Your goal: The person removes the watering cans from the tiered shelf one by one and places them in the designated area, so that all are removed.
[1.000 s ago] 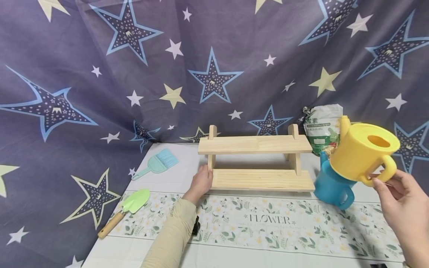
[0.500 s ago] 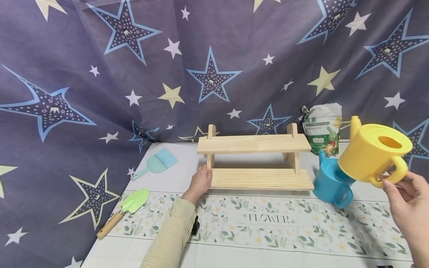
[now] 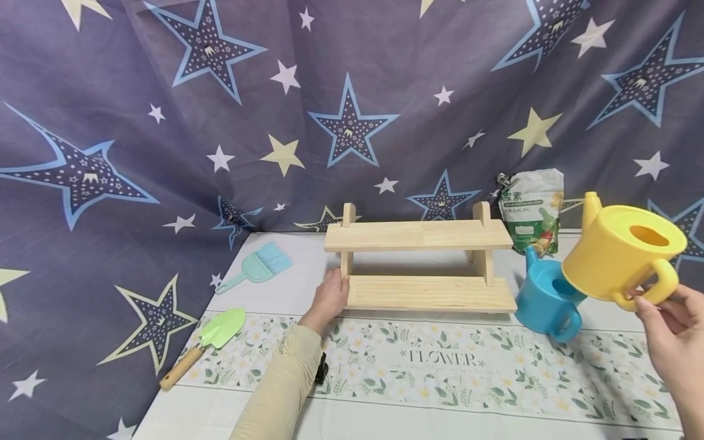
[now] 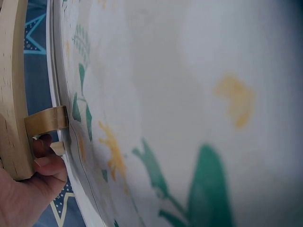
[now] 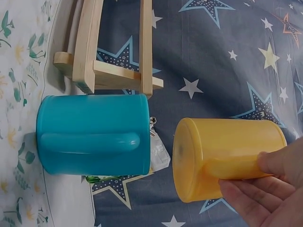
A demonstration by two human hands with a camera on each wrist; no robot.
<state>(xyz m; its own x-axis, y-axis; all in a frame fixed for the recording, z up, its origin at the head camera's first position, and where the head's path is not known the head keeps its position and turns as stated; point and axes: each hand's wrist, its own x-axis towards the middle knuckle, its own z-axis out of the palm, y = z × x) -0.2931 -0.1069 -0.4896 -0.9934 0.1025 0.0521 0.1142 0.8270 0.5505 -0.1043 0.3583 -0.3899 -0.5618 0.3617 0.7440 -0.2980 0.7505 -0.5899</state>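
My right hand (image 3: pixel 675 342) pinches the handle of a yellow watering can (image 3: pixel 607 256), held up in the air with its spout pointing away. Just left of it and lower, a blue watering can (image 3: pixel 544 299) stands on the table. In the right wrist view the yellow can (image 5: pixel 222 146) and the blue can (image 5: pixel 94 118) are apart, with a gap between them. A two-tier wooden shelf rack (image 3: pixel 423 293) stands at the middle back. My left hand (image 3: pixel 330 296) grips the left end of its lower board (image 4: pixel 14 94), thumb and fingers around the wood.
A pale blue brush (image 3: pixel 258 267) and a green trowel (image 3: pixel 217 330) with a wooden handle lie on the left. Behind the blue can stands a clipped bag (image 3: pixel 532 208). A star-patterned curtain (image 3: pixel 308 61) hangs behind the white floral-printed table cover (image 3: pixel 440 391).
My right hand has carried the yellow watering can to the right, away from above the blue one, which shows more of its top. The left hand keeps its place on the rack.
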